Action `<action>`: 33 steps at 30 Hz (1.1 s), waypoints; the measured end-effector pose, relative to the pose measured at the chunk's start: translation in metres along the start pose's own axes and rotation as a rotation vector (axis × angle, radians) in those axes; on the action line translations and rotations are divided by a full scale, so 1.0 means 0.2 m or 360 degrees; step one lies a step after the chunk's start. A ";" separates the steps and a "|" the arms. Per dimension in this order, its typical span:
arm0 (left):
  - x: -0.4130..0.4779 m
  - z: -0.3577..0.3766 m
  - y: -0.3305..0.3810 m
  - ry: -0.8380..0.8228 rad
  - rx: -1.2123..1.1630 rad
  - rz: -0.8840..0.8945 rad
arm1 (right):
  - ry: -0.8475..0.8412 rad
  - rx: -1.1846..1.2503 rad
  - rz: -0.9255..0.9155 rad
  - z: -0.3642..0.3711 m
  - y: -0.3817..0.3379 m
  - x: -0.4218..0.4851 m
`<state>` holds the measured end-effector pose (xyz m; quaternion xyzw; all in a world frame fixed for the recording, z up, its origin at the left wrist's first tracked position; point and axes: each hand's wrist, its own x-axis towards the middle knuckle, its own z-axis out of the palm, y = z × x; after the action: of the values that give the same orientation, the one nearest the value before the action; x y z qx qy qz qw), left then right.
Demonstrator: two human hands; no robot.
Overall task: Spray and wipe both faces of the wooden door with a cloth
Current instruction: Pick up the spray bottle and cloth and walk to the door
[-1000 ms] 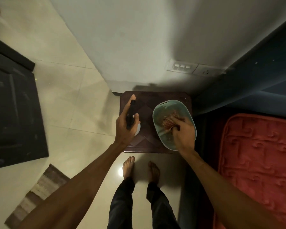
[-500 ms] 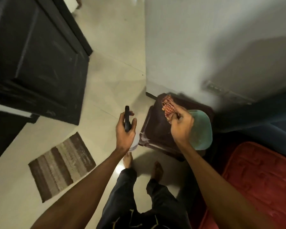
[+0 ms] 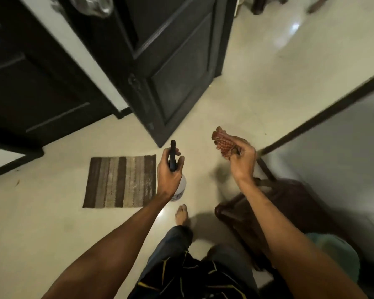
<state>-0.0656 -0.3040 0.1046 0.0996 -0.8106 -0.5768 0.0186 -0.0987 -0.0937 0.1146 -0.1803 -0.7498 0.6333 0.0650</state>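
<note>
**Dark panelled wooden door (image 3: 177,67) ajar ahead, not yet touched**

It stands ahead of both hands and well apart from them, its free edge nearest. The left hand (image 3: 170,173) grips a white spray bottle with a black trigger head (image 3: 173,156) at the neck. The right hand (image 3: 243,160) pinches a bunched red-checked cloth (image 3: 221,141).

The door is probably stiff and heavy, yet it may swing under wiping pressure, so steadying its free edge seems wise. The cloth looks soft and light.

Pale tiled floor (image 3: 268,83) lies open beyond the door. A striped brown mat (image 3: 121,181) and a dark brown stool (image 3: 289,203) crowd the feet.
</note>
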 end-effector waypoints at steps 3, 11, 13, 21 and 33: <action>0.15 -0.18 -0.06 0.0071 -0.0083 -0.0143 | -0.0103 0.0086 0.0041 0.27 -0.09 0.12; 0.38 -0.31 -0.05 0.0376 0.0056 -0.0201 | -0.0407 0.0214 0.0176 0.62 -0.25 0.42; 0.53 -0.28 -0.02 0.0474 0.0097 -0.0232 | -0.0487 0.0161 0.0185 0.74 -0.29 0.62; 1.03 -0.07 0.15 0.0656 0.0248 -0.0465 | -0.0712 -0.0078 0.0019 0.89 -0.41 1.29; 1.58 0.25 0.21 0.1007 -0.0198 -0.0748 | -0.0874 -0.0283 -0.0126 1.06 -0.54 1.99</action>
<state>-0.3877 -0.3012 0.1009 0.4538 -0.6834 -0.5542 0.1409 -0.5561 -0.1638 0.1285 0.0223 -0.7983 0.5873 -0.1317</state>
